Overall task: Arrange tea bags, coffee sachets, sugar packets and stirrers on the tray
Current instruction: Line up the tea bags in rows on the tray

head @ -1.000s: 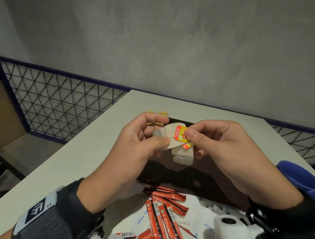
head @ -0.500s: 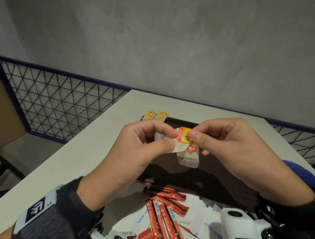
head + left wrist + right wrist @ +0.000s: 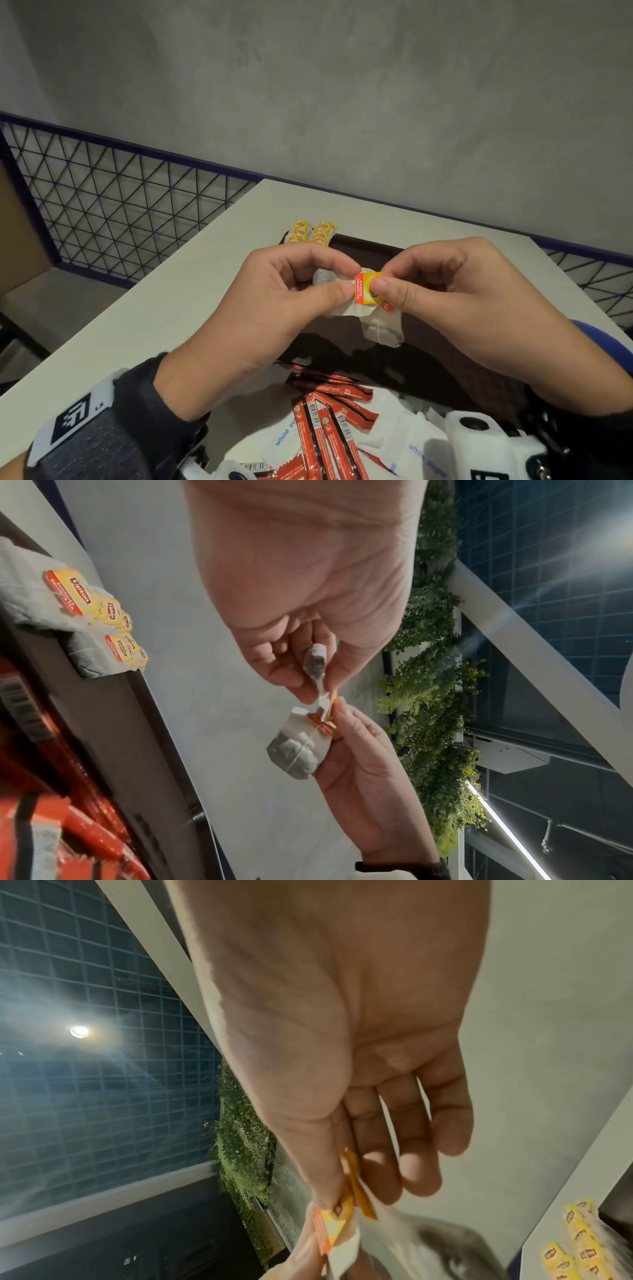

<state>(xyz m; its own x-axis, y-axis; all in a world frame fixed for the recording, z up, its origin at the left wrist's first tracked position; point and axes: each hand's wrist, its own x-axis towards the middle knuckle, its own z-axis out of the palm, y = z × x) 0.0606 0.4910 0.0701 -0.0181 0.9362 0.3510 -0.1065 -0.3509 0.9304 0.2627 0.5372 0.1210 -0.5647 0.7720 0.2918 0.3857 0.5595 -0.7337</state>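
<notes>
Both hands have drifted a little lower and the yellow tag (image 3: 368, 288) now faces up more. Right hand (image 3: 455, 308) pinches the tag; left hand (image 3: 274, 308) pinches one tea bag (image 3: 323, 278). A second bag (image 3: 382, 325) hangs below, over the dark tray (image 3: 363, 241). I think the bags are being pulled apart. Next, lay each one by the tea bags (image 3: 313, 233) at the tray's far corner. Red sachets (image 3: 329, 421) wait near on the worktop (image 3: 171, 308).

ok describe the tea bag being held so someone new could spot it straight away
Start at the dark tray on the pale table; above it the left hand and right hand meet. The tea bag hangs between them by its yellow and red tag. The other tea bags lie at the tray's far corner.
</notes>
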